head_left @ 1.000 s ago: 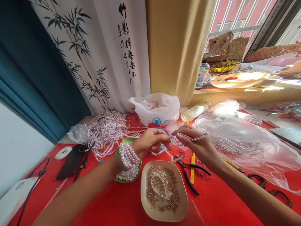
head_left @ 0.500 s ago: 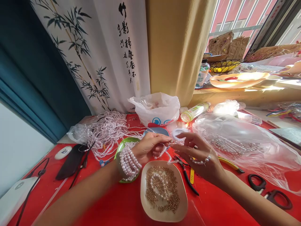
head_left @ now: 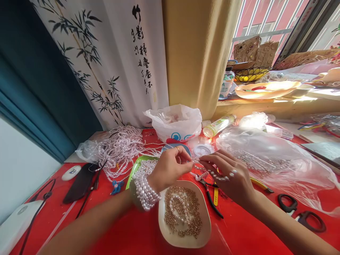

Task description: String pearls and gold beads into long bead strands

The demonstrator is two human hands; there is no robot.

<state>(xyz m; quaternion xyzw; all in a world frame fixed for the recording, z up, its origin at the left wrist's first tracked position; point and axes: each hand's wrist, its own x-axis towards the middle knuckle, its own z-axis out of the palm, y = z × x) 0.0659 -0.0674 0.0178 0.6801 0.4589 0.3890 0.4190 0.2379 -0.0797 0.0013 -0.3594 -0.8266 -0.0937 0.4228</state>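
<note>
My left hand [head_left: 172, 168] is closed in a pinch, with several rows of pearl beads [head_left: 146, 193] wrapped around its wrist. Facing it, my right hand [head_left: 230, 173] pinches too, its fingertips a short gap away. A thin beaded string [head_left: 196, 161] spans that gap; its ends are hidden by fingers. White beads [head_left: 221, 177] lie across the fingers of my right hand. Just below both hands is a cream tray [head_left: 162, 232] of gold beads [head_left: 195, 226], with a loop of white pearls [head_left: 172, 211] on top. Partly behind my left wrist sits a green dish [head_left: 132, 173] of pearls.
Pliers [head_left: 212, 205] and a yellow-handled tool [head_left: 216, 196] lie below my right hand, scissors [head_left: 309, 219] farther right. Pearl strands [head_left: 119, 145] heap at the left, near a black phone [head_left: 79, 182]. Plastic bags [head_left: 175, 124] stand behind; a clear bag [head_left: 265, 156] spreads right.
My left hand has turned, its back now more toward me, and its fingers bend around the string. My right fingers have drawn together, and the view has shifted slightly.
</note>
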